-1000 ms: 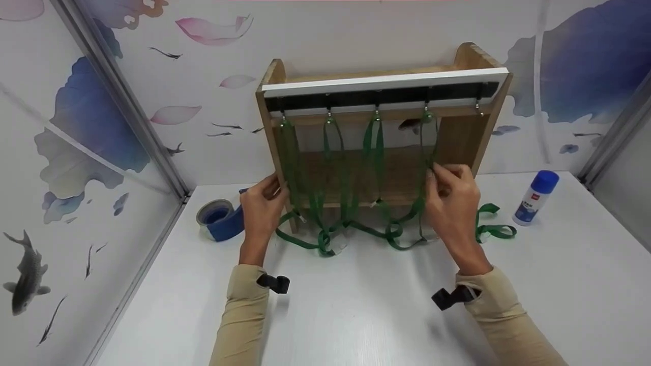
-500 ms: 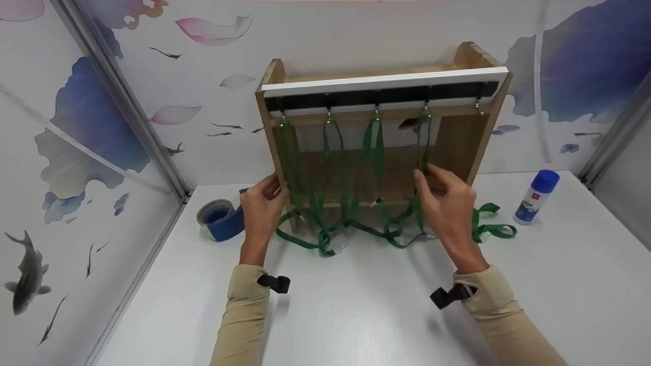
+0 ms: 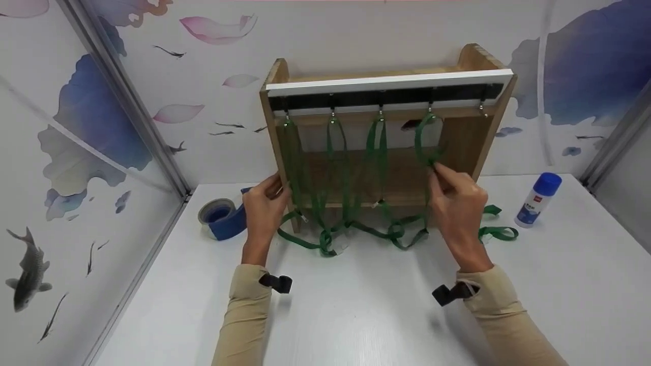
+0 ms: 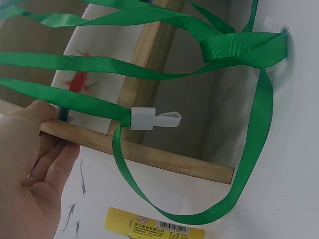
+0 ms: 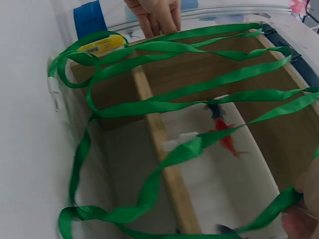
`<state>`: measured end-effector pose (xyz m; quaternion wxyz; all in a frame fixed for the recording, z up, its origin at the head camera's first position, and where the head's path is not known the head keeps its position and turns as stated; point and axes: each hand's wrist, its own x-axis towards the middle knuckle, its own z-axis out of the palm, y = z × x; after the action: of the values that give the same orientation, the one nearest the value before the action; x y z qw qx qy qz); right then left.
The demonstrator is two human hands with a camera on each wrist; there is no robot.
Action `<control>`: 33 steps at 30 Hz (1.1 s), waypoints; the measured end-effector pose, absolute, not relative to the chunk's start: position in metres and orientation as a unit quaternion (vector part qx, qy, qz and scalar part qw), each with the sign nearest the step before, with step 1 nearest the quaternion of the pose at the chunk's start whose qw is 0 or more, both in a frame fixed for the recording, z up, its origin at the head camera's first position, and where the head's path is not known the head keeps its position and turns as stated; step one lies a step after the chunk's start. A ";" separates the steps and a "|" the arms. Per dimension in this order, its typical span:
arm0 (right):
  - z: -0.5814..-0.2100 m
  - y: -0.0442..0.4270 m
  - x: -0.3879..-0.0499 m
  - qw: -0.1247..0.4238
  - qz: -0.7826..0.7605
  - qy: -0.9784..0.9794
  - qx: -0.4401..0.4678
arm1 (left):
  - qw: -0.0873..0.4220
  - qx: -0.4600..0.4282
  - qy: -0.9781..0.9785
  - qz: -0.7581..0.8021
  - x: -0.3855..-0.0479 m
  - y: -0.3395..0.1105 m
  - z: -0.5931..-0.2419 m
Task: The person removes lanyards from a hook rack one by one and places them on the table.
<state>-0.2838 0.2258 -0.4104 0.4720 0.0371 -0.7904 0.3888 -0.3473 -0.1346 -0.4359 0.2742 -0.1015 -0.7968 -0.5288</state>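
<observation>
A wooden shelf (image 3: pixel 460 140) bears a black hook strip (image 3: pixel 356 100) along its white-edged top. Green lanyards hang from all its hooks but the rightmost hook (image 3: pixel 482 108). My left hand (image 3: pixel 265 208) grips the shelf's left side board (image 4: pixel 174 167), thumb on one face and fingers on the other. With thumb and fingertips, my right hand (image 3: pixel 457 203) pinches the green lanyard (image 3: pixel 418 142) on the fourth hook, below its upper loop, which bows out. In the right wrist view, the right hand (image 5: pixel 305 209) shows only at the edge, with the ribbon running into it.
Lanyard ends with white clips (image 4: pixel 143 118) trail on the white table (image 3: pixel 346 315). A blue tape roll (image 3: pixel 229 224) and another roll (image 3: pixel 203 212) stand left. A yellow labelled object (image 4: pixel 149 226) lies beside the shelf. A blue-capped glue stick (image 3: pixel 536 201) stands right, near another green lanyard (image 3: pixel 501 234).
My right hand shifted left with the lanyard, then back right and slightly up, so its upper loop now bulges. The left hand stays on the side board. The head view shifted slightly.
</observation>
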 end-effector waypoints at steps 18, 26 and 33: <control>-0.399 0.288 -0.244 0.303 0.383 -0.856 0.171 | 0.271 -0.110 -0.794 -0.533 -0.348 -0.136 -0.436; -0.420 0.314 -0.239 0.273 0.338 -0.883 0.176 | 0.286 -0.118 -0.791 -0.527 -0.349 -0.137 -0.436; -0.434 0.327 -0.239 0.178 0.318 -0.921 0.141 | 0.282 -0.114 -0.790 -0.532 -0.348 -0.137 -0.436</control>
<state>-0.2390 0.3270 -0.4336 0.1784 0.1413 -0.9205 0.3175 -0.3478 -0.1367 -0.4364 0.2825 -0.1141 -0.7904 -0.5315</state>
